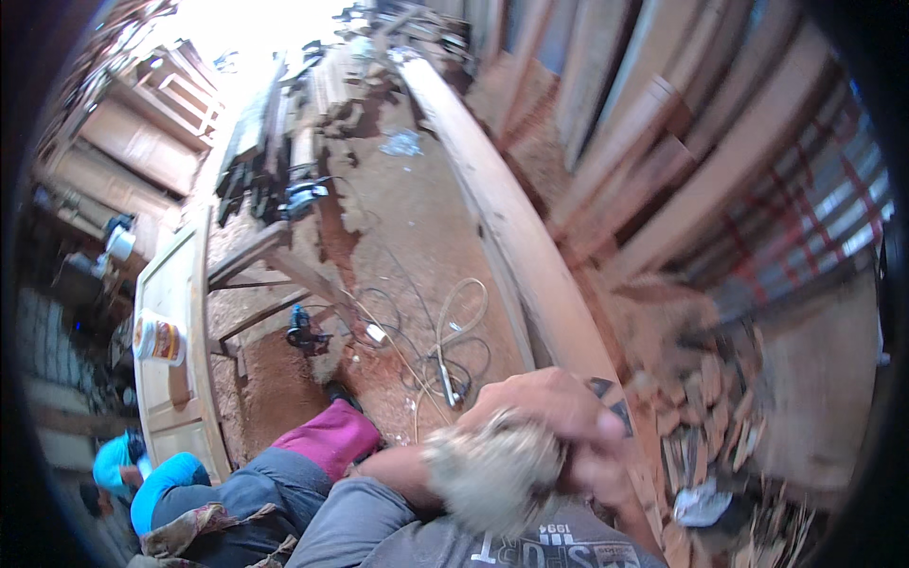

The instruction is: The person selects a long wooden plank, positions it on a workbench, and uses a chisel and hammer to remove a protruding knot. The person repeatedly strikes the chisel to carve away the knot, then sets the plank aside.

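Note:
A pale, shaggy wad of fibres (497, 471) hangs in front of my left forearm and wrist, low in the head view. My left hand (544, 399) reaches past its upper edge, with the fingers bent over to the right. Against the wad's right side is my right hand (597, 473), its fingers curled around the edge of the wad. Motion blurs both hands, and the wad hides part of them. Just beyond the hands lies a long, wide wooden plank (530, 256), running away from me.
Looped cables (454, 350) and a blue power tool (301, 327) lie on the dusty ground. Left stands a wooden panel (194, 417) carrying a white bucket (159, 339). A person in blue (170, 483) is at lower left. Boards (653, 123) lean at right above wood scraps (705, 407).

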`<control>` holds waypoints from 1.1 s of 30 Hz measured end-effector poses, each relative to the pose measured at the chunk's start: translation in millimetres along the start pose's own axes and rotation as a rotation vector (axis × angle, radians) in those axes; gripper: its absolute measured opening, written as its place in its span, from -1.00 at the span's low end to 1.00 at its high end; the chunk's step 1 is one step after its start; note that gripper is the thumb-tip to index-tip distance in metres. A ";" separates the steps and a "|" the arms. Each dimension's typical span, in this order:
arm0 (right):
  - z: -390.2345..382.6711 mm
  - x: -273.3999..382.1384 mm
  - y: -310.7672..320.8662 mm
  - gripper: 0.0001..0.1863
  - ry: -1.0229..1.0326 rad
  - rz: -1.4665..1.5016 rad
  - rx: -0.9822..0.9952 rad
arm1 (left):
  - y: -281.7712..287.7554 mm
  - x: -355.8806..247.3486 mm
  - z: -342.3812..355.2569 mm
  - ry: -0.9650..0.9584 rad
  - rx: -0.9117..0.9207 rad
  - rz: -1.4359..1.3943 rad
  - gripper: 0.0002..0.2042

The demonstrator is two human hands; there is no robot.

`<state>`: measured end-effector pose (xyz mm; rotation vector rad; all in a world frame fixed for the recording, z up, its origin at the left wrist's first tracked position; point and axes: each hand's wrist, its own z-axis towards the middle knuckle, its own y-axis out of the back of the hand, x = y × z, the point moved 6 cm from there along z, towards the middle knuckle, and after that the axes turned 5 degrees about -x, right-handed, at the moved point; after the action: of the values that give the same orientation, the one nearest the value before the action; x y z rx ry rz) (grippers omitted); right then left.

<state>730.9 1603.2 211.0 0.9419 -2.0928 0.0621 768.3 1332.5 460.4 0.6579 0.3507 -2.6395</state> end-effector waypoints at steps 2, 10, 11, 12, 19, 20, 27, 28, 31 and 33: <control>36.1 10.7 -16.5 -0.56 0.059 0.078 0.061 | 40.2 44.5 -14.3 0.239 -0.027 0.286 -0.85; 108.3 185.8 -82.4 -0.61 0.449 -0.055 0.159 | 145.8 137.0 -107.7 0.832 -0.360 0.432 -0.85; 118.5 204.3 -96.2 -0.61 0.491 -0.089 0.208 | 152.9 143.9 -113.2 0.884 -0.380 0.399 -0.83; 128.6 221.9 -110.3 -0.55 0.616 -0.078 0.250 | 157.2 153.1 -119.2 0.959 -0.401 0.363 -0.78; 227.3 310.4 -215.9 -0.33 0.635 -0.322 0.364 | 239.2 228.2 -146.0 1.216 -0.932 0.286 -0.57; 235.3 331.8 -231.0 -0.30 0.676 -0.408 0.381 | 254.8 241.7 -149.0 1.229 -1.056 0.206 -0.55; 384.1 432.4 -328.6 -0.33 0.601 -0.524 0.474 | 374.7 380.7 -109.9 1.462 -1.235 -0.173 -0.49; 407.1 447.4 -343.2 -0.31 0.542 -0.526 0.501 | 397.8 404.1 -97.2 1.516 -1.204 -0.168 -0.50; 474.5 492.5 -367.6 -0.50 0.383 -0.445 0.425 | 451.5 463.9 -55.7 1.548 -1.033 -0.149 -0.53; 522.3 511.3 -379.0 -0.51 0.329 -0.321 0.434 | 483.8 487.8 -24.9 1.524 -0.725 -0.038 -0.50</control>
<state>431.7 841.3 122.8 1.4114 -1.6312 0.4863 591.8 756.6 129.1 2.1407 1.5419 -1.2696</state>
